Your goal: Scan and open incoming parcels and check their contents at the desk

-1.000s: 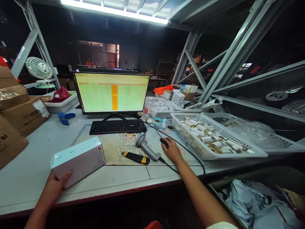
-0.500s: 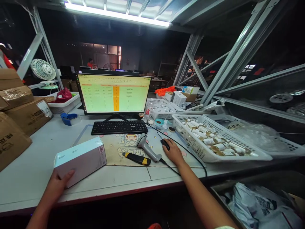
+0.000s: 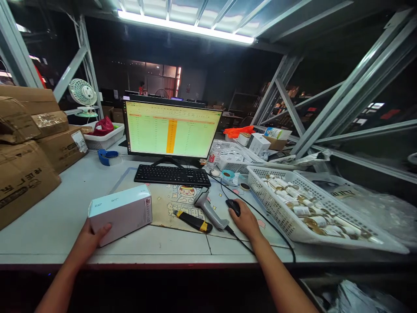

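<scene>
A white carton (image 3: pixel 125 219) with a small barcode label rests at the left front of the desk. My left hand (image 3: pixel 93 237) is closed around its near left end, thumb on the front face, the other fingers hidden behind it. On the desk mat, my right hand (image 3: pixel 243 218) lies curled over a black computer mouse (image 3: pixel 233 207). Between the hands lie a grey barcode scanner (image 3: pixel 211 211) and a black and yellow utility knife (image 3: pixel 193 221). Behind them a black keyboard (image 3: pixel 172 174) sits before a monitor (image 3: pixel 146 134) showing a spreadsheet.
A white basket (image 3: pixel 270 206) of small labelled bottles stands at the right. Cardboard boxes (image 3: pixel 26 182) are stacked at the left, near a blue tape dispenser (image 3: pixel 107 157) and a small fan (image 3: pixel 82 92). The scanner's cable runs toward the front edge. Metal rack posts flank the desk.
The camera view has swung left, so things appear farther right. The spreadsheet on the monitor looks scrolled or changed. My left hand stays on the carton and my right hand on the mouse.
</scene>
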Motion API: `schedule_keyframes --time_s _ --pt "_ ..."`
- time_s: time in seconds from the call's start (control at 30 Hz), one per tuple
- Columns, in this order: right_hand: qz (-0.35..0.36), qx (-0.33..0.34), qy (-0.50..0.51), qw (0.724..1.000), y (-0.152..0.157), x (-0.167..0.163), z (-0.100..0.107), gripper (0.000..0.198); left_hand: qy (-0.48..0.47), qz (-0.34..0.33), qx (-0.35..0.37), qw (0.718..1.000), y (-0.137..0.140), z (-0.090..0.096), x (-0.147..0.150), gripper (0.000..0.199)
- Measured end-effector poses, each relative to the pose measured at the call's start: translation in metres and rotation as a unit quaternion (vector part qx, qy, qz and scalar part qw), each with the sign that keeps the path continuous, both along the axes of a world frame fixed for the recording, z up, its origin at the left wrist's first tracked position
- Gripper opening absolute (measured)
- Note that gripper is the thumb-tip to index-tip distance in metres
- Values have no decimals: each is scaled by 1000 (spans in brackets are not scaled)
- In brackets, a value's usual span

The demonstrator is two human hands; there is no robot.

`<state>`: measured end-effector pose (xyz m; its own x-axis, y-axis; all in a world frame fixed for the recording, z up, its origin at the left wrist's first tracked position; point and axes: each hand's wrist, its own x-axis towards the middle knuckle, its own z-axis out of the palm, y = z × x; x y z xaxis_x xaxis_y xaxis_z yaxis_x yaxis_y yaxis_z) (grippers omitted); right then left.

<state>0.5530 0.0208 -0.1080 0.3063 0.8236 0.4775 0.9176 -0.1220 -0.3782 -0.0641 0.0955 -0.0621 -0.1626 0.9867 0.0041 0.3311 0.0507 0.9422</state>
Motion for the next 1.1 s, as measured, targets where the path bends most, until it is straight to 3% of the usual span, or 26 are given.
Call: schedule_keyframes --time_s 0.2,0.33,0.67,1.0,1.1 --pt "36 15 -3 999 0 -1 2 49 -10 -26 1 1000 -3 1 2 80" --pt "-1 53 -29 998 0 5 -3 52 -10 -50 9 999 -3 -1 2 85" --pt "9 19 -53 998 8 23 -18 55 -35 -85 36 995 -3 -7 2 95" --pt "5 30 -60 998 13 27 -21 53 -7 -85 51 995 -7 -6 4 95" --pt "2 24 -57 998 14 26 -18 57 59 -36 76 995 -7 -6 6 91"
